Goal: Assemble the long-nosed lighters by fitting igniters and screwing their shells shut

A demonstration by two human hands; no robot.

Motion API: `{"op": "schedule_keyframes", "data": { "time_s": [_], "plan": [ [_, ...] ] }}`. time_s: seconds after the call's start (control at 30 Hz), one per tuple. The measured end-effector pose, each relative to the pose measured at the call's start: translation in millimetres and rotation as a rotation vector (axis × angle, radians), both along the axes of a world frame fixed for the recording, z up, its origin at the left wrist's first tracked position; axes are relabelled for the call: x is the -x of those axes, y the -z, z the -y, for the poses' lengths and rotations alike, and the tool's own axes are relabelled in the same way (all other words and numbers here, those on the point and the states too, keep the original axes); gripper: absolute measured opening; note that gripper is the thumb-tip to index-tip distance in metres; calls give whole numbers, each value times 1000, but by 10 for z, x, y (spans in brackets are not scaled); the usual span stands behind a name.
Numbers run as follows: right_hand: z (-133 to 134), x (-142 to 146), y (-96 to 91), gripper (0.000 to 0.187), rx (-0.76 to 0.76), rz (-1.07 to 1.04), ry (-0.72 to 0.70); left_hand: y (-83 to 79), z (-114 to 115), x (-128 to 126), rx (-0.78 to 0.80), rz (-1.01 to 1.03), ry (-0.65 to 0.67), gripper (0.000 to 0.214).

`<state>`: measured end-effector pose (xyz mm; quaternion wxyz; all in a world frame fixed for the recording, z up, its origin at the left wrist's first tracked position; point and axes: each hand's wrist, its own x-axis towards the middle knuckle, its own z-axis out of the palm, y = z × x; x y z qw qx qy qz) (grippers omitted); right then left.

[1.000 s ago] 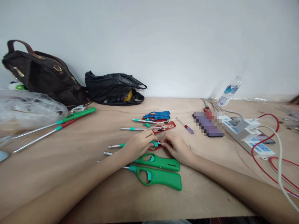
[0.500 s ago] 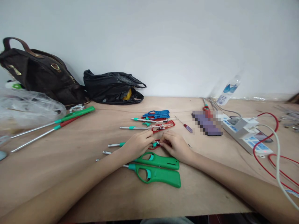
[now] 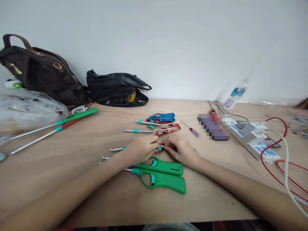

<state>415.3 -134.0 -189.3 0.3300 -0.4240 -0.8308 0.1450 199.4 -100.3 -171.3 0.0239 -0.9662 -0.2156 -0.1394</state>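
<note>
My left hand [image 3: 141, 148] and my right hand [image 3: 181, 150] meet over an opened red long-nosed gas lighter [image 3: 160, 148] lying on the table. Its teal trigger and thin wires show between my fingers. The left fingers are closed on its front part near the trigger; those of the right pinch at its inner parts, and the exact piece is hidden. Closer to me lie two closed green lighters [image 3: 166, 182], side by side. Beyond my hands are another opened red lighter [image 3: 176, 128] with bare innards and a metal tube, and blue shell halves [image 3: 163, 118].
A small screwdriver [image 3: 193, 132] and a blurred-out phone [image 3: 214, 128] lie right of the lighters. Further right are a power strip [image 3: 269, 153], red and white cables and a tilted bottle [image 3: 237, 93]. Bags [image 3: 115, 88] stand at the back left, near long-tubed lighters [image 3: 79, 117].
Both hands stay at the opened red lighter with hardly any movement. The nearer green lighters have shifted very slightly to the left.
</note>
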Motion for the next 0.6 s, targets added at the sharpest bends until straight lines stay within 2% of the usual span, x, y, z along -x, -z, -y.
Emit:
{"op": "schedule_keyframes", "data": {
  "time_s": [0.23, 0.6],
  "plan": [
    [-5, 3, -4, 19, 2, 0, 7, -14, 16, -31, 56, 80, 7, 21],
    [-18, -8, 0, 17, 10, -2, -17, -60, 20, -60, 237, 159, -34, 8]
  ]
}}
